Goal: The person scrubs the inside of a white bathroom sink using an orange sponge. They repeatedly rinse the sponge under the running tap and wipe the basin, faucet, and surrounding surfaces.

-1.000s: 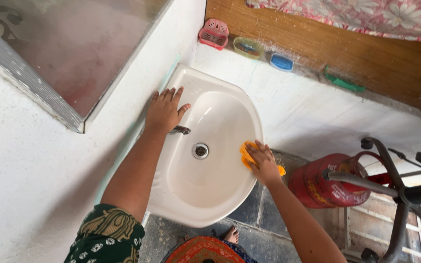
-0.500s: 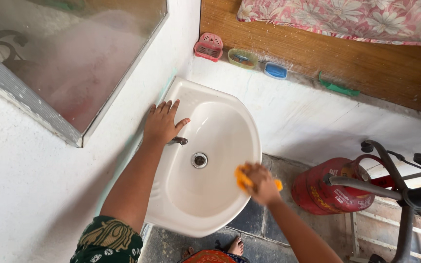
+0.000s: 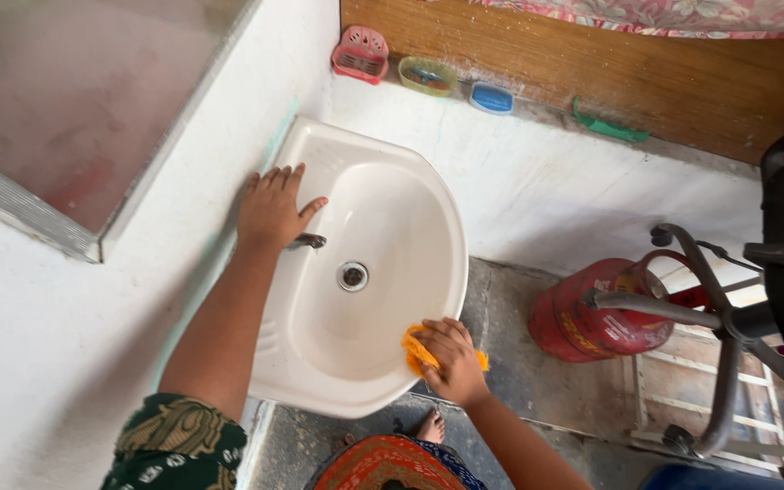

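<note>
With the right hand [image 3: 451, 361] clamped on an orange cloth [image 3: 416, 352] at the white sink's [image 3: 319, 145] near rim and the left hand [image 3: 272, 210] spread flat above the tap [image 3: 306, 241], hard leaning could likely strain the wall-hung basin.

To your right, the red metal gas cylinder [image 3: 602, 313] lying on the floor carries a yellow printed label; no packages, signs or screens.
</note>
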